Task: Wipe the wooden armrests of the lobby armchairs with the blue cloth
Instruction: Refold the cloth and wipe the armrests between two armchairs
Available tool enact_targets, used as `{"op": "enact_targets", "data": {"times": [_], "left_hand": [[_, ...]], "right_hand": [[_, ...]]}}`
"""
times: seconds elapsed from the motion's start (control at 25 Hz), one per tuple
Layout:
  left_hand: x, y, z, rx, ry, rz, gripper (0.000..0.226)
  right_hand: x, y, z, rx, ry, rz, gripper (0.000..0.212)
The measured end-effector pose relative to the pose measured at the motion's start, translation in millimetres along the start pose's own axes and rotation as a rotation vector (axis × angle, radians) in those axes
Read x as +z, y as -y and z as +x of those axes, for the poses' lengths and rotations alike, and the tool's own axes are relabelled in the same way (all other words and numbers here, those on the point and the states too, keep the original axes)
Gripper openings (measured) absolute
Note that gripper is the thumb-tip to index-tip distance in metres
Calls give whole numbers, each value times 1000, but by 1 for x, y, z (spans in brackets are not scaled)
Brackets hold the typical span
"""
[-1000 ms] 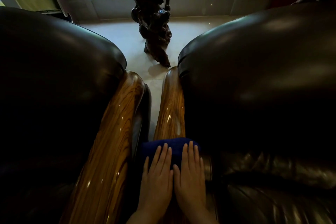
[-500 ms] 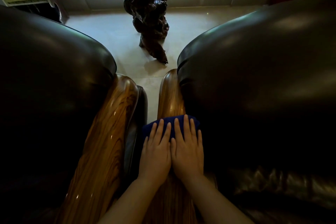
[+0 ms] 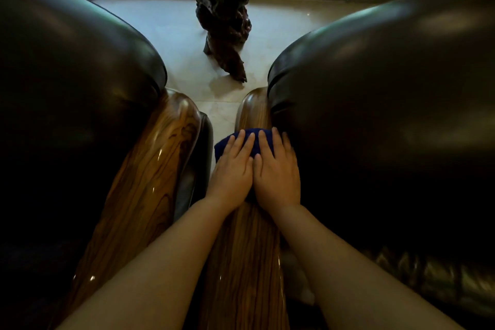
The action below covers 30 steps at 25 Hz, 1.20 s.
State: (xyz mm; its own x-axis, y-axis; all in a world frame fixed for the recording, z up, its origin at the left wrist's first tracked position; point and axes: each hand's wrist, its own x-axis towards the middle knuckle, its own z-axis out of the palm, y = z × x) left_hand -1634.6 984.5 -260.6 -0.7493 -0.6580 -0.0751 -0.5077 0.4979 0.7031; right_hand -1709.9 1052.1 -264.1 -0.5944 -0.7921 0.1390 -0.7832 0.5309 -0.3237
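Note:
Two dark leather armchairs stand side by side, each with a glossy wooden armrest. On the right chair's armrest (image 3: pixel 242 254) lies the folded blue cloth (image 3: pixel 224 145), near the armrest's far end. My left hand (image 3: pixel 231 171) and my right hand (image 3: pixel 277 171) lie flat side by side on the cloth, fingers pointing away from me, pressing it onto the wood. Most of the cloth is hidden under my palms. The left chair's armrest (image 3: pixel 150 182) is bare and shiny.
The left armchair's back (image 3: pixel 69 83) and the right armchair's back (image 3: pixel 383 104) bulge in on both sides. A narrow gap with pale tiled floor (image 3: pixel 222 112) runs between the armrests. A dark carved wooden sculpture (image 3: pixel 222 16) stands on the floor ahead.
Both hands have slid the cloth forward along the right armrest, away from me toward its far rounded end. My forearms now stretch out into view.

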Motion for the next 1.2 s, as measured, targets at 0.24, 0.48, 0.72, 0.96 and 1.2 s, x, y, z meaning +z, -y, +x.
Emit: {"op": "enact_targets", "data": {"times": [0.24,0.48,0.72,0.96,1.2], "left_hand": [[-2,-4,-40,10,-27,15,48],[-9,-10,-97,28,51,193,51],[-22,-11,-131,93,-72,195,42],[-32,-23,-116,71,-127,271,19],[-48,-32,-109,-28,48,296,11]], "right_hand": [[-7,2,-33,-43,2,34,47],[-26,5,-95,-72,118,-10,51],[-51,2,-124,-115,103,18,44],[-65,6,-108,-118,83,23,18],[-82,6,-104,-32,219,210,14]]}}
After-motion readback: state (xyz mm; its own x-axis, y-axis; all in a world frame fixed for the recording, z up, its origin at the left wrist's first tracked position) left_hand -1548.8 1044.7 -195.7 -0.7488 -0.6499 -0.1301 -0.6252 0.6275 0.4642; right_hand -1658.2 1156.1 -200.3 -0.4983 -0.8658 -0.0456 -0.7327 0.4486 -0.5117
